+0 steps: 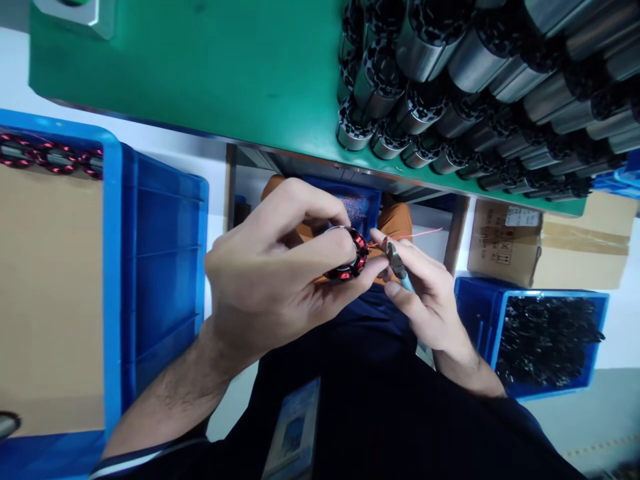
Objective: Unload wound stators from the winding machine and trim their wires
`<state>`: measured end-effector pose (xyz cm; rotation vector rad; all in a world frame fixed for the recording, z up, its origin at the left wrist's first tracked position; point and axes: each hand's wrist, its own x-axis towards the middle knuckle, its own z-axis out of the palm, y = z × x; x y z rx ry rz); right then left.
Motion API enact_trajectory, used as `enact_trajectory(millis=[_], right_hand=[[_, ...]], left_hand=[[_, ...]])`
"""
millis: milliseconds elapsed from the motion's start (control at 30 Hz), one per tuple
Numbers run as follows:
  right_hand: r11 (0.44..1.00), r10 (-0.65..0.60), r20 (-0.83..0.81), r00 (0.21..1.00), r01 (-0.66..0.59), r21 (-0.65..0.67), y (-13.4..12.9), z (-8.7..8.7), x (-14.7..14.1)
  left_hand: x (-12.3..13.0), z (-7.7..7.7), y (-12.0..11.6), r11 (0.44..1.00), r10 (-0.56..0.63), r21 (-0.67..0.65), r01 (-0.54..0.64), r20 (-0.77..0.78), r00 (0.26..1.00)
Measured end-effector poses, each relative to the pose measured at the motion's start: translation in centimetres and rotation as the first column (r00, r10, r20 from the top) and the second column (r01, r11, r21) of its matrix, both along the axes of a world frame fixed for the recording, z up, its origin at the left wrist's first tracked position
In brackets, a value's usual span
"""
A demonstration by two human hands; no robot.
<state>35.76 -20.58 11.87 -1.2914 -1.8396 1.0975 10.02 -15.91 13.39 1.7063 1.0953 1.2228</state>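
My left hand is closed around a motor stator wound with red enamelled wire, its ringed end turned to the right. From that end a thin red wire runs out past my right fingers. A pair of wire cutters with light blue handles lies in my right hand, the metal jaws close to the stator's right side. Whether the jaws touch the wire I cannot tell. Most of the stator's body is hidden by my left fingers.
Rows of metal stator cores with black ends stand on the green bench. At left, a blue crate holds cardboard and wound stators. To the right are a cardboard box and a blue bin of black parts.
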Motion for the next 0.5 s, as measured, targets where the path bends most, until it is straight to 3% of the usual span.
enact_trajectory(millis=[200, 400, 500], right_hand=[[0.998, -0.018, -0.046, 0.999, 0.021, 0.057, 0.1, 0.5, -0.8], [0.996, -0.086, -0.016, 0.996, 0.086, 0.0, 0.7, -1.0, -1.2], [0.99, -0.14, 0.044, 0.989, 0.141, -0.021, 1.5, -2.1, -0.9]], left_hand=[[-0.1, 0.6, -0.3, 0.999, -0.026, -0.04, 0.027, 0.038, 0.999], [-0.2, -0.6, -0.2, 0.987, 0.054, 0.159, -0.039, -0.091, 0.994], [-0.2, -1.7, 0.0, 0.999, 0.039, 0.006, -0.039, 0.021, 0.999]])
